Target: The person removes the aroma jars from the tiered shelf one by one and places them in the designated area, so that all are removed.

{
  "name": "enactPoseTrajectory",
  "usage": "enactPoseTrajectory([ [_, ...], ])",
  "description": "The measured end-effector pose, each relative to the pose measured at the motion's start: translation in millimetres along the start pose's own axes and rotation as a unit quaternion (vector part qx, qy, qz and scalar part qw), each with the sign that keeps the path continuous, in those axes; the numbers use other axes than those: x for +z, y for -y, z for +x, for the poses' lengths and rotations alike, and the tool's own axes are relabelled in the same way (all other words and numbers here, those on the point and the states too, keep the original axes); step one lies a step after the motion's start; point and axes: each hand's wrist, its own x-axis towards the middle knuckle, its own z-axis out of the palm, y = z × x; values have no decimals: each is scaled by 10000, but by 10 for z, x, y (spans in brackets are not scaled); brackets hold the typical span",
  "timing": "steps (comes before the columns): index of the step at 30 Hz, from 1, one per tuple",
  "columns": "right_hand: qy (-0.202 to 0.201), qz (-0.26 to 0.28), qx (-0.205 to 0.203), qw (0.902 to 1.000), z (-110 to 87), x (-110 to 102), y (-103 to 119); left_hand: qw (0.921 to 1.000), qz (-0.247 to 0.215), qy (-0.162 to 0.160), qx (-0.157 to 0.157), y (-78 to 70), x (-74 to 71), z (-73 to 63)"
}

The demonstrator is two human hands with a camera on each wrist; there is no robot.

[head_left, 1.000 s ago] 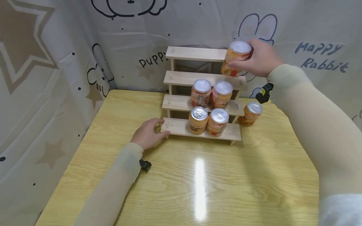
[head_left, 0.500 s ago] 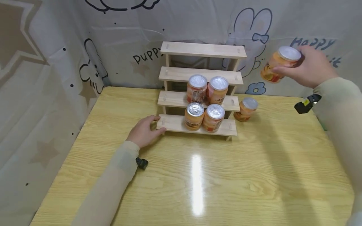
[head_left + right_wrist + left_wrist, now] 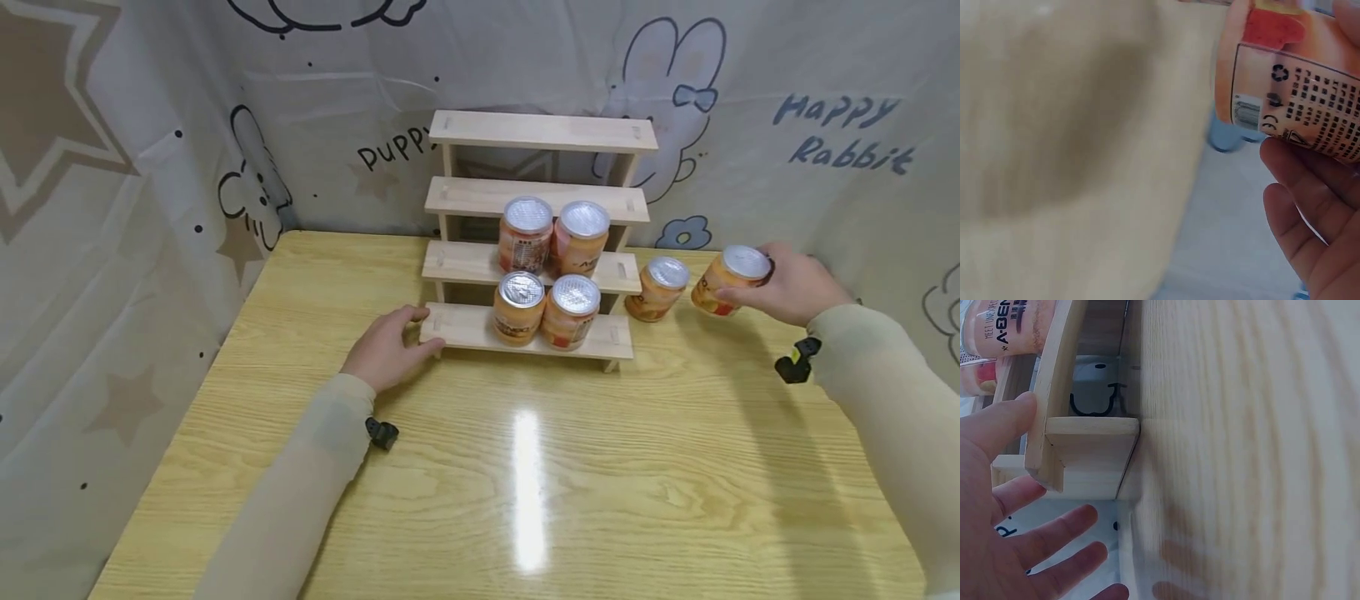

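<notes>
Left hand [image 3: 386, 350] pinches the end of the lowest shelf on the wooden rack [image 3: 465, 196] — likely to steady it. Right hand [image 3: 798, 287] grips an orange can [image 3: 722, 287] round its side, leaving the lid uncovered, presumably to keep it level. That can is at the counter's [image 3: 450, 467] right — contact unclear — near a second can [image 3: 655, 293]; four more cans [image 3: 519, 314] stand paired on the lower two shelves.
</notes>
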Motion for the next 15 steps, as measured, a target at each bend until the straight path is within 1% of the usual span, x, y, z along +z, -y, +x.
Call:
enactPoseTrajectory([
  [3,161,24,16,9999,11,153,-38,10000,-4,4,-23,1,13,7],
  [6,289,150,41,9995,35,255,-48,10000,-23,10,-41,3,16,7],
  [15,546,340,92,9979,101,397,-78,10000,-47,20,-36,9,23,3],
])
